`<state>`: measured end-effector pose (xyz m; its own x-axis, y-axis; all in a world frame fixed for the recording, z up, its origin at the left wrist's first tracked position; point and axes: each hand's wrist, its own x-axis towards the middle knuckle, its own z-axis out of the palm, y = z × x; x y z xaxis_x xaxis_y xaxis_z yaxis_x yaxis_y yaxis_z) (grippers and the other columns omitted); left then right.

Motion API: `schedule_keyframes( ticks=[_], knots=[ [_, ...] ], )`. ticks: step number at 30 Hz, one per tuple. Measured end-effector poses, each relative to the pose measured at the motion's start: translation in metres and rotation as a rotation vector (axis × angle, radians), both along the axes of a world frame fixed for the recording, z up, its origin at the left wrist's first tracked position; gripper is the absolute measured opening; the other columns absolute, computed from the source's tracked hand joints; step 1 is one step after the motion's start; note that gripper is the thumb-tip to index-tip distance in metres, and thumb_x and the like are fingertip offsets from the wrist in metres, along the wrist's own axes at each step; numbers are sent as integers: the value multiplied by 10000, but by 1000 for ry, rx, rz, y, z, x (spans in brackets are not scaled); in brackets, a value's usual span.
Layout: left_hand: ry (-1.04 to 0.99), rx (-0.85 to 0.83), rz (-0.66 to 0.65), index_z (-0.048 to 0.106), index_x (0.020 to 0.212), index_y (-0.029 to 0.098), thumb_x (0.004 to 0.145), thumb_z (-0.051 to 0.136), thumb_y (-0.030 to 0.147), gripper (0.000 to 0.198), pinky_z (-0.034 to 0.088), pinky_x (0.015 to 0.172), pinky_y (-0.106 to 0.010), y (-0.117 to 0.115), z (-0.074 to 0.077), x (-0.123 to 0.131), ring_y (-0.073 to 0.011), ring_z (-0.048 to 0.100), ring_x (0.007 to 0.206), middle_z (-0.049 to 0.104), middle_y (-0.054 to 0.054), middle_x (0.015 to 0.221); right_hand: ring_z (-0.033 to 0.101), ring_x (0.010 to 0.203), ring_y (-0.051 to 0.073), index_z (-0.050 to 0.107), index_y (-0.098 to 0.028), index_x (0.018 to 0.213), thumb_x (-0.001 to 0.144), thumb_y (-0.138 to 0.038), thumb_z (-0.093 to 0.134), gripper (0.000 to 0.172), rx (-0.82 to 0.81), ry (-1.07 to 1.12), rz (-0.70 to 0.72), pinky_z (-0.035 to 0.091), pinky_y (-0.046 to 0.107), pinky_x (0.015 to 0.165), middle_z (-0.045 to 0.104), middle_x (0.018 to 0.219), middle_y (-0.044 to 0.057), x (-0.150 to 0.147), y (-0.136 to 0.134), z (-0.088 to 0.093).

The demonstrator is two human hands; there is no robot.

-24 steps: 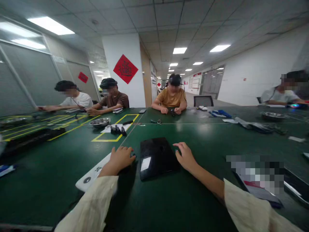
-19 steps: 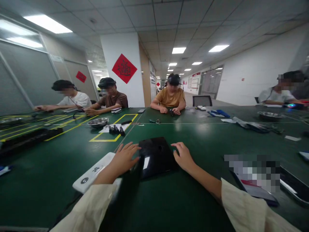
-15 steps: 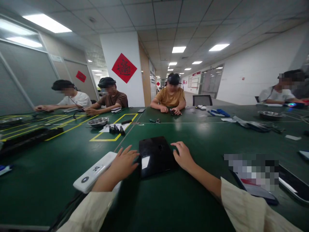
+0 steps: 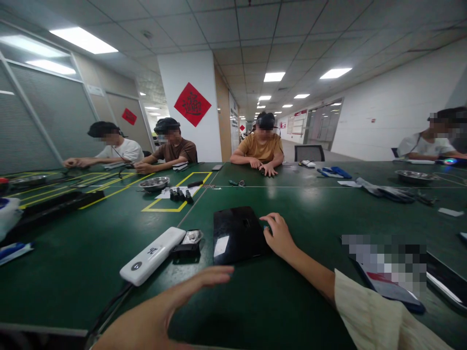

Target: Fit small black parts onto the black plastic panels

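My left hand (image 4: 171,304) drawn back toward me, fingers spread, holding nothing, small black case (image 4: 188,244) now uncovered beside white power bank (image 4: 153,255), right hand (image 4: 279,236) resting bent fingers, ungripped, on glossy black tablet (image 4: 235,233) lying flat on green table (image 4: 310,214).

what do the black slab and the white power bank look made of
black slab: glossy plastic or glass, can't tell which; it shows a bright mirror-like reflection
white power bank: probably smooth moulded plastic, soft even sheen, rounded edges
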<state>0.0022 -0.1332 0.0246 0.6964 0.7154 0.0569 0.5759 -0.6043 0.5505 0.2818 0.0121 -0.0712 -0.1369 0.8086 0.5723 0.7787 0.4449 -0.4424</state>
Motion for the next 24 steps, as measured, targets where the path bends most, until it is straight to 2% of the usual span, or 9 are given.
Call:
schedule_keyframes(
  ticks=[2,4,6,7,12,17,19,21,24],
  knots=[
    [44,249,269,388,1348,284,781,558,384,600,406,1001,-415,16,-5,-6,-253,462,1224,495,-70,1338,473,1070,250,612,-168,1055,772,-121,440,335,47,-11,-21,405,420,923,507,1085,122,0,-1,0],
    [160,490,518,475,1291,227,752,573,334,558,330,1044,-494,31,-18,-9,-300,406,1262,507,-104,1318,444,1112,264,614,-176,1048,763,-116,447,336,88,-30,-37,388,445,942,493,1111,125,0,-1,-1],
    [333,626,725,525,1248,183,717,587,253,538,301,1039,-546,43,-33,-12,-352,334,1300,505,-128,1317,430,1127,268,614,-178,1047,760,-114,447,339,99,-47,-44,376,456,954,485,1119,125,0,0,-2],
    [416,646,768,528,1246,175,713,577,211,537,290,1039,-555,48,-39,-13,-362,315,1309,502,-128,1322,431,1125,266,613,-178,1050,759,-115,447,340,91,-49,-46,379,453,952,484,1116,125,1,1,-3],
    [679,603,724,620,1096,101,758,557,221,364,285,1052,-512,56,-45,-13,-359,351,1289,605,-162,1176,458,1095,258,610,-171,1059,762,-127,448,341,8,-9,-72,407,429,923,480,1121,130,3,4,-5],
    [713,634,640,604,1045,107,797,550,263,298,306,1031,-513,56,-39,10,-347,382,1271,570,-193,1201,464,1093,260,612,-155,1078,781,-144,441,343,-38,-5,-47,398,427,933,483,1118,135,3,2,-2],
    [700,598,667,584,1023,110,846,472,251,253,386,944,-517,61,-33,21,-345,500,1158,598,-189,1122,460,1099,259,611,-153,1083,784,-143,440,344,-39,-7,-31,390,425,944,486,1113,134,2,1,-2],
    [669,521,694,551,1005,99,888,363,222,253,477,776,-445,71,-23,28,-300,629,911,620,-178,1008,460,1102,256,611,-162,1079,784,-141,441,341,-37,-2,-23,389,427,946,488,1116,129,2,1,-2],
    [506,428,713,483,1033,138,916,315,284,251,477,645,-334,98,-7,29,-245,654,757,642,-107,847,479,1075,252,614,-177,1062,780,-134,446,332,-35,12,-18,407,436,922,496,1106,122,3,3,-4]
  ],
)
